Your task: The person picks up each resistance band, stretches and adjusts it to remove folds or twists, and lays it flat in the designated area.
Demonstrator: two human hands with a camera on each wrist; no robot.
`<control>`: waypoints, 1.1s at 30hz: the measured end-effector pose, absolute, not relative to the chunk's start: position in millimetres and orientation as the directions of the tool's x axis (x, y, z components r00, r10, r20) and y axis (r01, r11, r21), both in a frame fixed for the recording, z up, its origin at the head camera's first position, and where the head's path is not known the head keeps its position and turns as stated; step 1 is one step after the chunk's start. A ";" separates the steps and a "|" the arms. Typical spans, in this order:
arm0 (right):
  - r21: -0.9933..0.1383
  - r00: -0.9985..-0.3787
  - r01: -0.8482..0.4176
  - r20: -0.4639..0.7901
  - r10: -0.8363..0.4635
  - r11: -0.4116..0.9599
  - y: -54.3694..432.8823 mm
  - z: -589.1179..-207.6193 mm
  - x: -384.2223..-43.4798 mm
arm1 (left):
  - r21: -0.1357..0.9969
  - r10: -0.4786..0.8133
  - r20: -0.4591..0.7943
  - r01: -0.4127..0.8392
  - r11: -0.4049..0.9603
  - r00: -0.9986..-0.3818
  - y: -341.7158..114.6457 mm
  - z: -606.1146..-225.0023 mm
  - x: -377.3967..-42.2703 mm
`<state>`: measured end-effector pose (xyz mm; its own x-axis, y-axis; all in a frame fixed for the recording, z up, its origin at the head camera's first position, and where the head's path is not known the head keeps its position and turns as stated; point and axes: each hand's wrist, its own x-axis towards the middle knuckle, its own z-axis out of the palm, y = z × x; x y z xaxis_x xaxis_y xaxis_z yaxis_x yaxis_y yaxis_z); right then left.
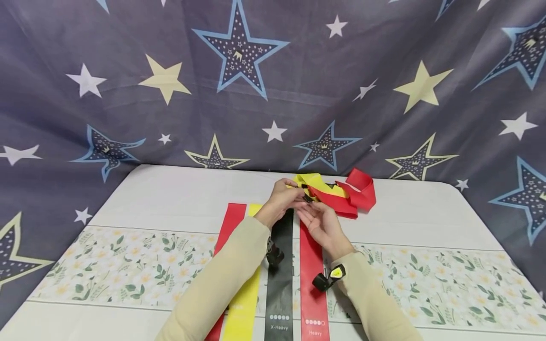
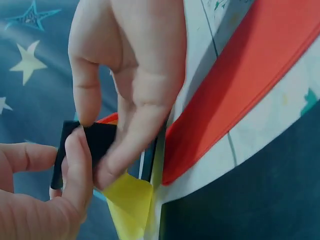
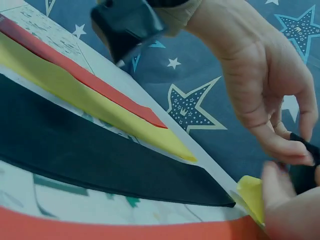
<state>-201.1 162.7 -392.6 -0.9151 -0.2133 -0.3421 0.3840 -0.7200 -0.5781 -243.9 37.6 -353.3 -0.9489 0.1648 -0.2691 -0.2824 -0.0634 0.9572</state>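
My left hand (image 1: 282, 201) and right hand (image 1: 323, 226) meet over the far part of the table, among the bands. Between them is a small flat black piece (image 2: 100, 142), its exact kind hard to tell. The left thumb and fingers pinch it from above in the left wrist view, while the right fingers (image 2: 77, 175) grip its other edge. Just beyond the hands lies a loose pile of a yellow band (image 1: 313, 180) and a red band (image 1: 362, 189). Running under the forearms is a flat black resistance band (image 1: 279, 284) marked X-Heavy.
Beside the black band a red band (image 1: 314, 298) marked Heavy lies flat. To the left are a yellow band (image 1: 241, 303) and another red band (image 1: 232, 220). The white table (image 1: 179, 189) has a floral strip (image 1: 141, 265); a star-patterned curtain (image 1: 298, 118) hangs behind it.
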 end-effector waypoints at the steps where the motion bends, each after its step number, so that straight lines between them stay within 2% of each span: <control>1: -0.564 -0.921 0.359 -0.341 -0.186 -0.743 161.6 -392.3 -201.0 | 0.955 0.172 -0.273 -0.288 -0.067 -0.947 37.6 -352.2 -242.5; 5: -0.535 -0.940 0.285 -0.320 -0.121 -0.795 159.9 -390.3 -201.1 | 0.950 0.200 -0.281 -0.302 -0.080 -0.939 39.5 -347.6 -235.6; 14: -0.488 -0.952 0.237 -0.290 -0.100 -0.840 168.3 -384.6 -202.8 | 0.969 0.224 -0.226 -0.243 -0.051 -0.948 44.5 -337.4 -222.8; 18: -0.559 -0.946 0.278 -0.303 -0.120 -0.781 173.6 -379.7 -203.2 | 0.966 0.224 -0.248 -0.259 -0.022 -0.943 44.6 -339.1 -219.8; 23: -0.654 -0.943 0.278 -0.325 -0.070 -0.703 184.5 -376.0 -207.1 | 0.960 0.256 -0.276 -0.277 0.032 -0.926 44.6 -340.2 -218.5; 27: -0.632 -0.932 0.273 -0.361 -0.037 -0.726 197.4 -375.1 -212.3 | 0.957 0.270 -0.283 -0.289 0.021 -0.920 42.3 -339.7 -215.8; 33: -0.515 -0.918 0.274 -0.393 -0.060 -0.812 218.5 -372.3 -217.3 | 0.957 0.299 -0.278 -0.289 0.005 -0.913 42.3 -334.6 -209.7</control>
<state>-217.3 218.5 -372.3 -0.9175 -0.0601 -0.3931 0.2738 -0.8125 -0.5147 -209.7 42.3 -334.6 -0.9131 0.2987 -0.2776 -0.2894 0.0050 0.9572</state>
